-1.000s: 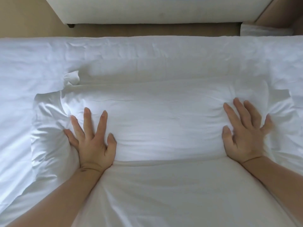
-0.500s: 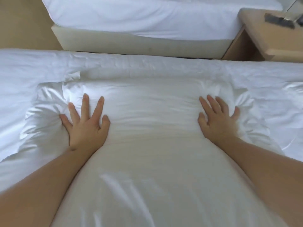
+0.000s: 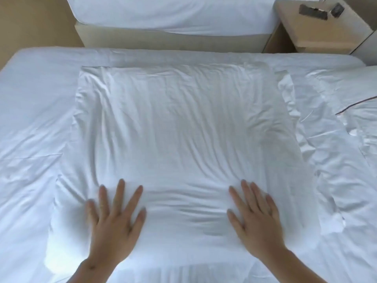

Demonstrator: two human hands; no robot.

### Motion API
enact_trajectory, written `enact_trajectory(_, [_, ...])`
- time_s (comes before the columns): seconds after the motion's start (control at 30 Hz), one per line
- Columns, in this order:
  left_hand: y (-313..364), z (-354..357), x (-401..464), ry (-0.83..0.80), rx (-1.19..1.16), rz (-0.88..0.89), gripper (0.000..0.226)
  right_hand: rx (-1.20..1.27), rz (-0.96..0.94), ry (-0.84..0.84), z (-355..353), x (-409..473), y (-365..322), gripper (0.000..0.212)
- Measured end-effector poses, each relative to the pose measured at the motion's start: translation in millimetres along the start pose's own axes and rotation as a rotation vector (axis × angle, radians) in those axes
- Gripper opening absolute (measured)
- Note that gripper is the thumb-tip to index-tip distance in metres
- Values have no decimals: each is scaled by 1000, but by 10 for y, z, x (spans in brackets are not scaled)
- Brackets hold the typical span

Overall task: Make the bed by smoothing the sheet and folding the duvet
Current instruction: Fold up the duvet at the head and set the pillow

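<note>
- Duvet point(image 3: 183, 129), folded and wrinkled, lies on the sheet point(image 3: 34, 103).
- Left hand point(image 3: 114, 223) and right hand point(image 3: 257, 219) press flat on it, fingers spread wide.

Your folded duvet point(image 3: 183, 127) is white woven cloth, matt with a faint sheen, creased in fine lengthwise ripples and bunched at the side edges. The sheet point(image 3: 34, 103) under it is the same white cloth, matt, softly wrinkled. Your pillow point(image 3: 363, 94) at right is white cloth, slightly glossier, with a thin dark piped line. The second bed point(image 3: 173, 15) has smooth white cloth over a beige, matt base. The nightstand point(image 3: 318, 27) is pale wood-look board, smooth and matt. The floor point(image 3: 36, 21) is tan, matt; material unclear.
</note>
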State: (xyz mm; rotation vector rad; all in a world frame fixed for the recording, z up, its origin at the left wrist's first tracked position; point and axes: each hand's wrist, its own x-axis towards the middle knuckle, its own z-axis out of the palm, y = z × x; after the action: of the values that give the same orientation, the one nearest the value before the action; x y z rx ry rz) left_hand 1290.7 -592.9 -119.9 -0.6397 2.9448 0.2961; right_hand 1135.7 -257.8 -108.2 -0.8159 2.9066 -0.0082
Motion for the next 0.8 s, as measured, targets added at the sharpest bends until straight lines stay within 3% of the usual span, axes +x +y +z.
enact_trajectory(0.1, [-710,101,-335,-144,-20,-341,59,-84,176,-49,23,-188,507,65])
enact_trajectory(0.17, [-842,24,-516,-292,-85,-409,63,-98,294,-121,-6,-274,517,64])
enact_trajectory(0.27, [-570,-297,-790,-389,-34,-408,58,10,475,-291,-289,-436,281,63])
enact_trajectory(0.37, [31,-900,-1149,-587,57,-293,59,190,659,-578,-1020,-808,43,70])
enact_trajectory(0.43, [515,-1258,-1487,-612,19,-173,56,345,725,-646,-1643,-1160,-103,59])
enact_trajectory(0.6, [1914,-1995,-2110,-578,-210,147,48,397,727,-537,-2726,-2346,-132,51])
enact_trajectory(0.8, [3184,-2495,-2407,-472,-163,475,53,493,923,-325,-3075,-3476,622,53])
